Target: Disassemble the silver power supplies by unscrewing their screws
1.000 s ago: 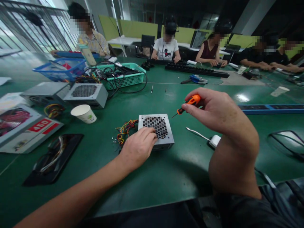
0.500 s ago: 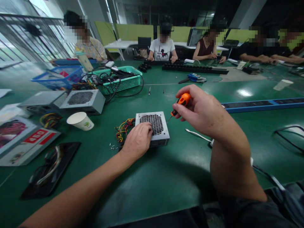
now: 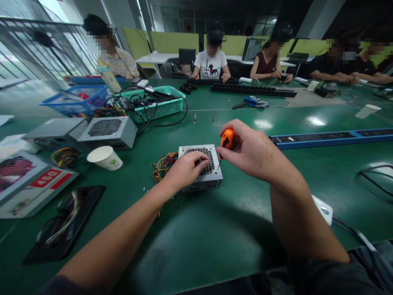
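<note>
A small silver power supply box (image 3: pixel 211 178) with a honeycomb fan grille lies on the green table, coloured wires (image 3: pixel 162 164) trailing from its left side. My left hand (image 3: pixel 186 169) rests on its top with fingers curled over the grille, pressing it down. My right hand (image 3: pixel 250 149) is closed around an orange-handled screwdriver (image 3: pixel 226 140), held nearly upright with its tip at the box's right front corner. A few tiny screws lie on the table left of the box.
A paper cup (image 3: pixel 105 157) and two more power supplies (image 3: pixel 110 131) stand at the left, with printed boxes (image 3: pixel 29 184) and a black tray of cables (image 3: pixel 61 223). Green (image 3: pixel 167 104) and blue baskets sit behind. A blue power strip (image 3: pixel 331 138) runs right. Several people work across the table.
My right hand swung the screwdriver leftward and down from above the table to the box's right corner, turning it upright. My left hand slid further onto the grille.
</note>
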### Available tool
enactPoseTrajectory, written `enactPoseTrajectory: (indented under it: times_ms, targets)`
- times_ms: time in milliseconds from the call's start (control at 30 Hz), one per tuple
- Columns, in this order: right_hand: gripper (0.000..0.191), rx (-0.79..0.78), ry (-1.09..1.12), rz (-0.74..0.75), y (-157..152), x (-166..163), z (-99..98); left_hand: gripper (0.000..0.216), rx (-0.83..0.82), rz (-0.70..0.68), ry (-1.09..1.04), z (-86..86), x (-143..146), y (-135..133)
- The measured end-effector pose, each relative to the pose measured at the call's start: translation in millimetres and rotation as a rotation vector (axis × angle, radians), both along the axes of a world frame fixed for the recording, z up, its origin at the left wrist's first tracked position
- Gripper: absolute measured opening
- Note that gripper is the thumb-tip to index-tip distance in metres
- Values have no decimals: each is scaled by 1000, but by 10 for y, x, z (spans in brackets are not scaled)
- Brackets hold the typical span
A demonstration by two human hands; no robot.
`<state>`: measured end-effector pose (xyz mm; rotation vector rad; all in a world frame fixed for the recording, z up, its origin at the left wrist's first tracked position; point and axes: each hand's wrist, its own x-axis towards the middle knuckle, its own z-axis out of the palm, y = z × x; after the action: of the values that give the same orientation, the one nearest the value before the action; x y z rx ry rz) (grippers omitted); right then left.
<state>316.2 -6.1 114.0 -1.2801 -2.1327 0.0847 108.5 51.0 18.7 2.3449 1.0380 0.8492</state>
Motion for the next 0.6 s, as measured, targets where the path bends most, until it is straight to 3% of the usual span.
enactPoseTrajectory:
  times_ms: [100,600]
  targets:
    - [22,-37,-45,16,-8,-11,4,23,-105,-77,-30,-93,-4,28]
    - [21,-128,-91,66,23,-60,-55,21,-135,-22,-77,-105,-10,15]
